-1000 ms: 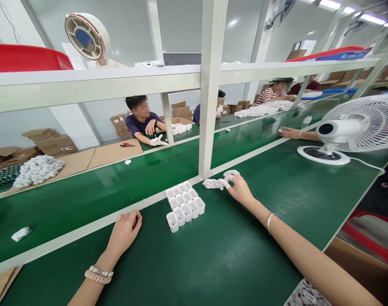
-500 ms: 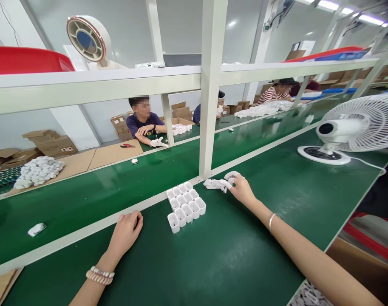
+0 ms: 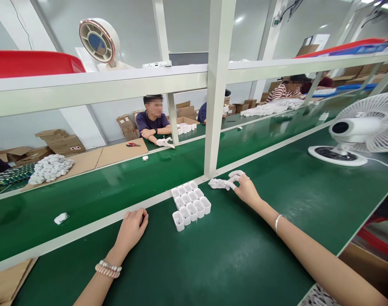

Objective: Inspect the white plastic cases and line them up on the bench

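My left hand (image 3: 133, 227) rests on the green table near the pale rail, its fingers curled in and nothing visible in them. Beside it, to the right, several small white open-topped cups (image 3: 192, 209) stand upright in close rows; dark bits show inside some of them. Farther right, my right hand (image 3: 246, 187) reaches to a crumpled white cloth-like item (image 3: 219, 183), perhaps a glove, lying by the foot of the post. Its fingertips look white-covered and pinch the end of this item. Where fingers and cloth meet is hard to make out.
A pale upright post (image 3: 214, 106) rises behind the cups. The green belt (image 3: 117, 182) beyond the rail carries a small white piece (image 3: 61, 218). To the right stands a white fan (image 3: 349, 136). A co-worker (image 3: 152, 121) sits across, near a white heap (image 3: 52, 168).
The view has swung slightly left, so most things appear farther right. Both hands keep nearly the same place on the table, the right one still at the white cloth-like item.
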`<state>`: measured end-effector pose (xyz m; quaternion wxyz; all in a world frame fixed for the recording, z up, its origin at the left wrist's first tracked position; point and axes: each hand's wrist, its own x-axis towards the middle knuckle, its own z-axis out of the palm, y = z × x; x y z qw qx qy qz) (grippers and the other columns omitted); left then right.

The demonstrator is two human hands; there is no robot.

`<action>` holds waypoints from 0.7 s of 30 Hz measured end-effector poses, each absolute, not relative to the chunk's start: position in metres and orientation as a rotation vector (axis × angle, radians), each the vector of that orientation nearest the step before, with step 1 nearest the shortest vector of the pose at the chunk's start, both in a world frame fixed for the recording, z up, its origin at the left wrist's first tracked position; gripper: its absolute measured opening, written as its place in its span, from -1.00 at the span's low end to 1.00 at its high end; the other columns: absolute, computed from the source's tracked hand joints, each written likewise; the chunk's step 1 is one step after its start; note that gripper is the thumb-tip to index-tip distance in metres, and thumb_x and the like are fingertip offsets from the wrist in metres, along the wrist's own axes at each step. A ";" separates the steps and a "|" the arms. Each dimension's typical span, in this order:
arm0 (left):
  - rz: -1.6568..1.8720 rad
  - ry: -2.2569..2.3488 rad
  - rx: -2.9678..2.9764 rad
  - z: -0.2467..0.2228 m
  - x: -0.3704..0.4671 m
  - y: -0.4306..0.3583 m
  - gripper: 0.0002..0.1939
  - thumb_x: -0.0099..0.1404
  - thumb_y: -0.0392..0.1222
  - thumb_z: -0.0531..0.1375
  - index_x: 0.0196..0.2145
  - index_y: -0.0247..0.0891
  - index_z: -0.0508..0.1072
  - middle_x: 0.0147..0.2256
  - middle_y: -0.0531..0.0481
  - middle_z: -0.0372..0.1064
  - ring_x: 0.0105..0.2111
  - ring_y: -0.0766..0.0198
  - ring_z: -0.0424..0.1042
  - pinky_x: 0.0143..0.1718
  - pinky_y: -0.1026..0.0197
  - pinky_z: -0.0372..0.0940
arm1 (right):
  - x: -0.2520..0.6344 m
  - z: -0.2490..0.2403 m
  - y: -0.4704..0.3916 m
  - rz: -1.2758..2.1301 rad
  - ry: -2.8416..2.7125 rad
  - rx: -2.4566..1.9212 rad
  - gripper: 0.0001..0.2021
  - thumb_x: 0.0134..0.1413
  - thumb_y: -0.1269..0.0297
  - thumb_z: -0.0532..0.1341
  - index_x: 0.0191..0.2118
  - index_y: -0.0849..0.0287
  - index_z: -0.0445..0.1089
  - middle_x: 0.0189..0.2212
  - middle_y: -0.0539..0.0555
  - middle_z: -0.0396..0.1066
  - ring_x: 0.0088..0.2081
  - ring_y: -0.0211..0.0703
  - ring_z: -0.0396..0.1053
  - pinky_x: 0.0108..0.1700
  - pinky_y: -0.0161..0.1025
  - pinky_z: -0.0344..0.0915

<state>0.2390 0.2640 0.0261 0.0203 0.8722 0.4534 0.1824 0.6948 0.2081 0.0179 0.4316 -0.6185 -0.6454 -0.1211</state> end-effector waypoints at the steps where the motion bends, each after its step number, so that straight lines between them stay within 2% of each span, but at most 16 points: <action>1: 0.569 1.403 2.707 0.026 0.239 0.264 -0.75 0.39 -0.08 -0.13 -0.35 -0.20 0.24 -0.54 0.09 0.22 -0.49 0.21 0.30 -0.21 0.07 0.20 | 0.695 0.018 0.208 -0.303 -1.611 -1.543 -0.57 0.23 -0.04 0.07 -0.51 0.15 0.39 -0.19 0.21 0.36 -0.18 0.09 0.38 -0.11 0.06 0.32; 5: 0.573 1.393 2.699 0.026 0.238 0.265 -0.74 0.39 -0.06 -0.12 -0.35 -0.19 0.24 -0.55 0.10 0.21 -0.51 0.21 0.29 -0.23 0.07 0.20 | 0.694 0.021 0.205 -0.311 -1.608 -1.555 -0.48 0.23 -0.07 0.06 -0.65 0.14 0.24 -0.23 0.21 0.38 -0.25 0.06 0.38 -0.18 0.01 0.32; 8: 0.582 1.389 2.693 0.026 0.238 0.265 -0.74 0.39 -0.06 -0.12 -0.35 -0.19 0.24 -0.56 0.10 0.20 -0.52 0.21 0.29 -0.23 0.07 0.20 | 0.694 0.023 0.203 -0.318 -1.595 -1.556 -0.46 0.25 -0.07 0.04 -0.68 0.13 0.14 -0.27 0.18 0.38 -0.28 0.02 0.38 -0.20 -0.02 0.31; 17: 0.607 1.397 2.719 0.026 0.240 0.265 -0.74 0.38 -0.08 -0.11 -0.36 -0.19 0.26 -0.55 0.09 0.24 -0.51 0.21 0.32 -0.23 0.09 0.22 | 0.692 0.020 0.207 -0.293 -1.571 -1.533 -0.67 0.20 0.00 0.09 -0.38 0.14 0.36 -0.16 0.21 0.34 -0.20 0.05 0.37 -0.16 -0.01 0.35; 21: 0.604 1.402 2.727 0.027 0.240 0.264 -0.74 0.38 -0.08 -0.13 -0.37 -0.19 0.25 -0.54 0.08 0.24 -0.50 0.21 0.32 -0.23 0.09 0.23 | 0.694 0.021 0.206 -0.286 -1.549 -1.536 -0.68 0.19 0.01 0.10 -0.36 0.15 0.40 -0.15 0.21 0.35 -0.23 0.04 0.39 -0.16 0.02 0.35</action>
